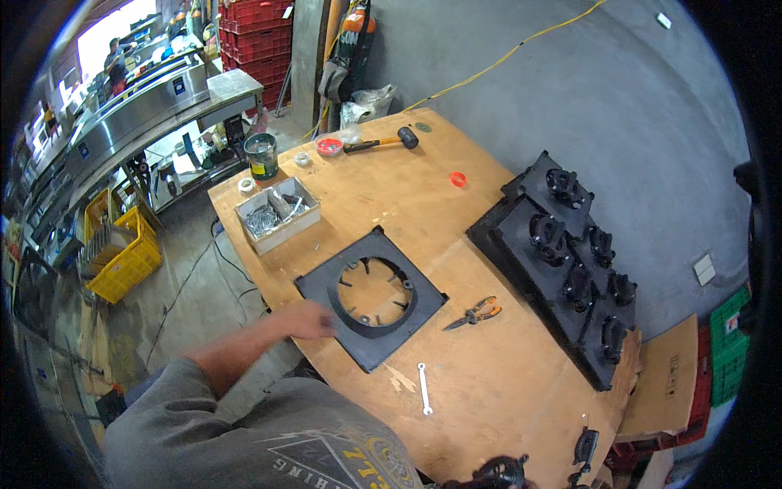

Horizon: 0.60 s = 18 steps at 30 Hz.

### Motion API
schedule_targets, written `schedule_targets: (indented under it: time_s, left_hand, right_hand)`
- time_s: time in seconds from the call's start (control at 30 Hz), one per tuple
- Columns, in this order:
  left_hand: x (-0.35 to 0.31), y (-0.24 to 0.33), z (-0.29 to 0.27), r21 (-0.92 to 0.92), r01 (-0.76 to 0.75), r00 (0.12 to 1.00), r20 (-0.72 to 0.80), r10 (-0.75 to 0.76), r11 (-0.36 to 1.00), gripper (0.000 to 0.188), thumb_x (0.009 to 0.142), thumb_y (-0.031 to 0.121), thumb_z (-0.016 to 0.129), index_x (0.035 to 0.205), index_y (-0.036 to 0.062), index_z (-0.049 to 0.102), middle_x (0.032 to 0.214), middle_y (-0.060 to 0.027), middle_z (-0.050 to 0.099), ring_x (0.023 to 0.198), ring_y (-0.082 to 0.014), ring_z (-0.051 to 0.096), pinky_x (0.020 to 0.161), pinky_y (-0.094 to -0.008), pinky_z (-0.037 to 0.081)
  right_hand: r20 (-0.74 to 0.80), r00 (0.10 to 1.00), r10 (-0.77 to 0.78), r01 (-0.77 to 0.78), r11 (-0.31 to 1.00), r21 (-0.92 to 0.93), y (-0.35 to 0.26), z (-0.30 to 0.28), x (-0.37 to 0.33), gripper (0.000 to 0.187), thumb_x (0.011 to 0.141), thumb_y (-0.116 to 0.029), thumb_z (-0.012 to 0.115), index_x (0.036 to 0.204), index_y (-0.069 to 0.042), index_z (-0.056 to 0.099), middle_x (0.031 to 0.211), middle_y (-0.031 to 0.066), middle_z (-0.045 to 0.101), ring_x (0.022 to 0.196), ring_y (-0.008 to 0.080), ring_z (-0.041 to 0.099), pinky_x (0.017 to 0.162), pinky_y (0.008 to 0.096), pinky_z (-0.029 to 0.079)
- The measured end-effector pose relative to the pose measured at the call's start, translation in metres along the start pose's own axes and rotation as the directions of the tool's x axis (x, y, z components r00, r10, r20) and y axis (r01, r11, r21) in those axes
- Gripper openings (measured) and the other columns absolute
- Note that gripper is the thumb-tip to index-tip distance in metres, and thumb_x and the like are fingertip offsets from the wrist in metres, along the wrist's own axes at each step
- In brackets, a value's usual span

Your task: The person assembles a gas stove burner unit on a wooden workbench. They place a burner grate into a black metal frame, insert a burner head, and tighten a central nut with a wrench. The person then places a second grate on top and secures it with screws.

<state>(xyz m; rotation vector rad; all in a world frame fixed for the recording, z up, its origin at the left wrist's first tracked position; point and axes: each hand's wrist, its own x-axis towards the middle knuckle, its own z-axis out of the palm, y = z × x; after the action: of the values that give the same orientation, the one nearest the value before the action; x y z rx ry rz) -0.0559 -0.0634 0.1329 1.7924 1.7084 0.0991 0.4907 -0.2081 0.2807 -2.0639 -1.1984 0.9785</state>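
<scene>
Working position at a wooden desk (481, 387), seen from above. A black square plate (375, 349) with a large round opening lies near the centre of the frame, one corner pointing towards the top; short prongs project inward from the rim of the opening. The left grip (314, 320) is at the plate's lower left edge, its forearm rising from the lower left of the frame; it cannot be told whether the fingers are closed on the edge or merely lie against it. The right grip lies outside the view, so its state cannot be told.

To the right of the plate lie pliers (475, 313) with orange and black handles, their jaws pointing left; below these is a silver wrench (424, 389). Left of upper centre stand a white box (283, 235) of small metallic pieces and a dark jar (261, 155); further right rests a mallet (383, 144) with a black head. Several black panels (521, 232) bearing round black fittings (550, 239) occupy the right side.
</scene>
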Motion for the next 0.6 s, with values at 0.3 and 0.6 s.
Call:
schedule_targets:
  time_s: [0.3, 0.6]
  left_hand:
    - [0.013, 0.074, 0.025, -0.858, -0.378, 0.785, -0.098, 0.612, 0.347, 0.083, 0.084, 0.034, 0.077, 0.145, -0.0001, 0.032, 0.115, -0.0160, 0.063, 0.103, -0.0229, 0.063, 0.090, -0.0380, 0.049]
    - [0.025, -0.026, -0.049, -0.759, -0.284, 0.958, -0.197, 0.209, 0.586, 0.054, 0.090, 0.022, 0.068, 0.136, 0.0021, 0.046, 0.094, -0.0154, 0.070, 0.082, -0.0201, 0.067, 0.073, -0.0344, 0.051]
  right_hand:
    - [0.222, 0.897, -0.381, 0.150, 0.737, 0.658, -0.144, 0.203, 0.084, 0.052, 0.069, -0.027, 0.071, 0.105, 0.010, 0.063, 0.090, 0.0109, 0.066, 0.079, 0.0195, 0.062, 0.074, 0.0304, 0.051]
    - [0.242, 0.913, -0.328, 0.185, 0.863, 0.470, -0.189, 0.343, 0.131, 0.043, 0.094, -0.027, 0.056, 0.120, 0.007, 0.062, 0.103, 0.0097, 0.068, 0.090, 0.0181, 0.063, 0.081, 0.0293, 0.049]
